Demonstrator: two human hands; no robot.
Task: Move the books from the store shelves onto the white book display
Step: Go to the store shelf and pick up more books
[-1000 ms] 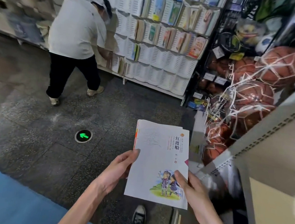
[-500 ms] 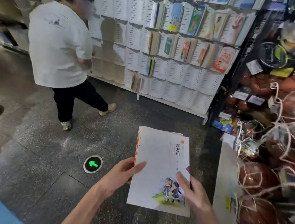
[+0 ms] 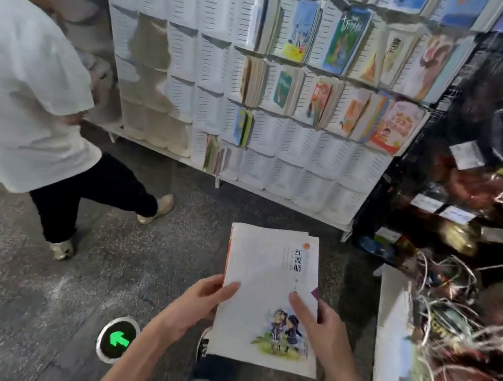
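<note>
Now my left hand (image 3: 196,304) and right hand (image 3: 321,326) each clasp the books (image 3: 266,292) (a loose stack); they could slide apart before the white display (image 3: 311,153).

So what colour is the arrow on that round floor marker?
Green, on a black disc; the arrow shows clearly in the head view.

Person (image 3: 27,86) beside white display (image 3: 295,151)
</note>
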